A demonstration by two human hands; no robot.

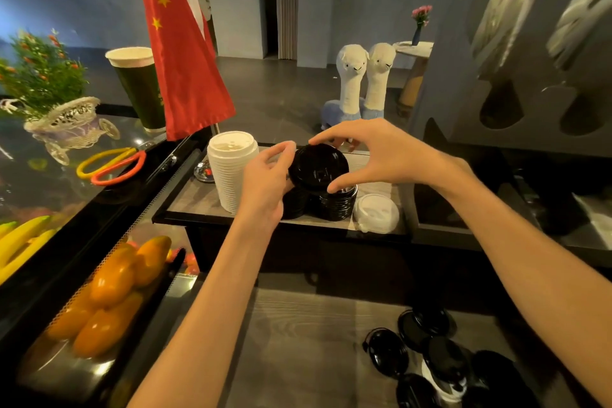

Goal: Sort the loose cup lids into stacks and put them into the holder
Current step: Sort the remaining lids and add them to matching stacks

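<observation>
A stack of black lids [318, 166] is tilted above the grey shelf [195, 203], held between both hands. My left hand [265, 185] grips its left side, and my right hand [371, 150] pinches its top and right edge with thumb and fingers. Under it stands a short black lid stack [334, 205]. A tall white lid stack [231, 172] stands to the left. A single white lid [376, 213] lies to the right. Several loose black lids [430, 351] lie on the lower counter at bottom right.
A red flag [180, 53] hangs over the shelf's back left. Scissors [111, 165], a paper cup [139, 86] and a plant basket [63, 122] sit on the glass case at left, with fruit [112, 291] inside. A dark holder with slots [530, 76] stands at right.
</observation>
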